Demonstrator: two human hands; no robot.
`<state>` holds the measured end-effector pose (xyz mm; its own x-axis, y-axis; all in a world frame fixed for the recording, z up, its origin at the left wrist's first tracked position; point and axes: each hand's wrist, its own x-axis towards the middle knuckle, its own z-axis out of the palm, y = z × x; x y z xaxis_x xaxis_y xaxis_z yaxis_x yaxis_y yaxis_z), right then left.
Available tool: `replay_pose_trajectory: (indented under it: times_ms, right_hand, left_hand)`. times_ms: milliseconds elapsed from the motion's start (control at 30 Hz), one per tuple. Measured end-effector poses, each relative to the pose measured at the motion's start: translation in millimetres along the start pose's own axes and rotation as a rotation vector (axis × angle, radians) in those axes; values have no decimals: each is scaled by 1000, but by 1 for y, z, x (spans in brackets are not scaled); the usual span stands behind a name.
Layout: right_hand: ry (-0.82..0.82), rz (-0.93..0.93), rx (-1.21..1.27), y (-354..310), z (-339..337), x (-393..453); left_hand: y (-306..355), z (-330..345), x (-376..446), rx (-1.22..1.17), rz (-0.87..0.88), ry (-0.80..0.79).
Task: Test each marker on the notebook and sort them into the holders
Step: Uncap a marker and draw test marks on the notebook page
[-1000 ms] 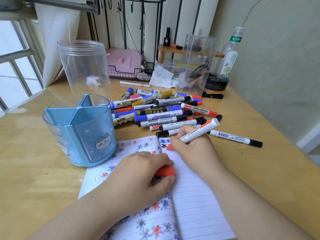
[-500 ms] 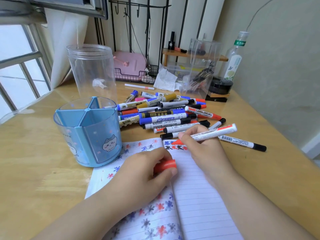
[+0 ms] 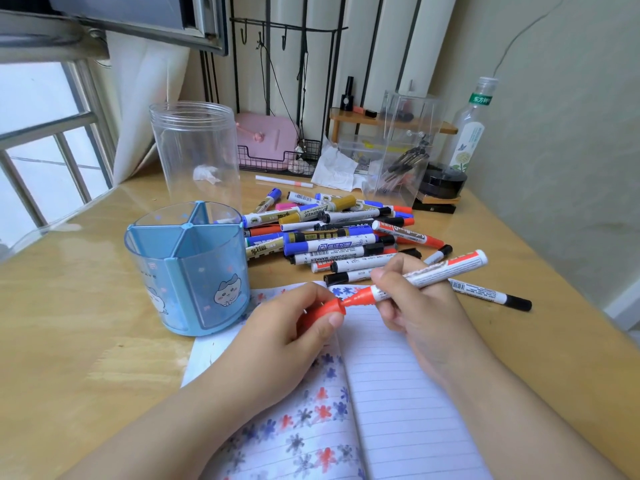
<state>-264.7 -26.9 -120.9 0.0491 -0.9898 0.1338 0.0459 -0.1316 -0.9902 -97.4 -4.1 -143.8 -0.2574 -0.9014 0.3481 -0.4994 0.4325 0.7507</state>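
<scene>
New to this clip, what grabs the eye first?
At the centre, the left hand holds a red cap against the nose of a red marker gripped by the right hand, above an open notebook dotted with red, blue and black blots. Behind them lies a heap of markers; to its left stands a blue divided holder.

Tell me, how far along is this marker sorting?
Early days. Rows of red, blue and black test marks cover the notebook, yet the blue divided holder and clear jar show no markers. Right now the right hand holds a red marker while the left hand fits its cap. The pile of markers is still unsorted.
</scene>
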Motion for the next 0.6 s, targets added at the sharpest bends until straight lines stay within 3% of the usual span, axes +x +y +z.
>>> replay_pose_trajectory:
  times_ms: [200, 367, 600]
  right_hand:
    - [-110, -20, -65, 5, 10, -5]
    - [-91, 0, 133, 6, 23, -8]
    - [-44, -101, 154, 6, 31, -16]
  left_hand:
    - [2, 2, -2, -14, 87, 0]
    - [7, 1, -7, -30, 168, 64]
    - [15, -4, -11, 72, 269, 115]
